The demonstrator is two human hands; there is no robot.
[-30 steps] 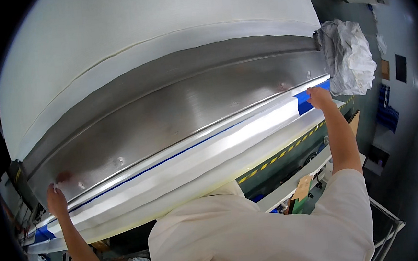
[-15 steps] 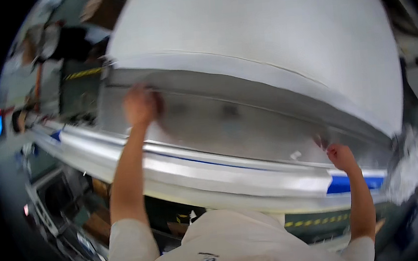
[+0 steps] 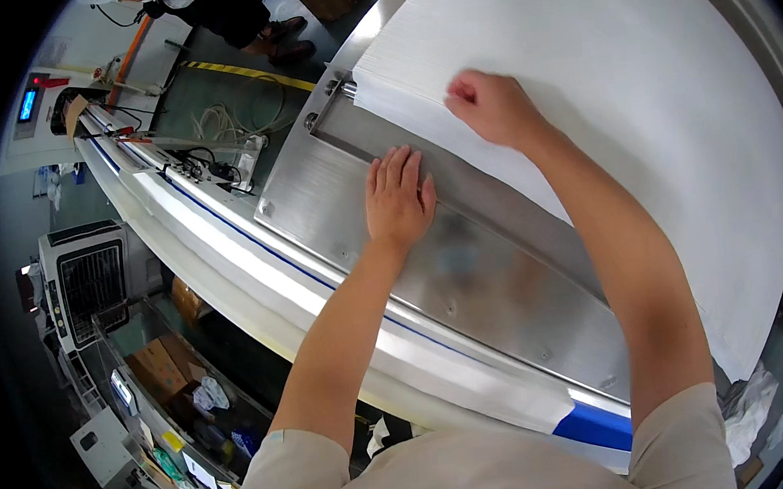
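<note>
On the metal panel (image 3: 475, 307) my left hand (image 3: 397, 193) lies flat; over white fabric (image 3: 644, 59) my right hand (image 3: 496, 108) curls, its grip unclear.

To your left: a white air cooler (image 3: 91, 285), a brown cardboard box (image 3: 155, 366) near it. Up ahead of you: loose pale cables (image 3: 214, 120) on green floor (image 3: 187, 97), yellow striped tape (image 3: 249, 73), another person's dark shoes (image 3: 292, 52), lit blue display (image 3: 28, 105).

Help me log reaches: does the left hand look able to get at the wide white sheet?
Probably yes: the left hand rests on the silver metal plate, close to the white sheet; only bare metal shows between.
</note>
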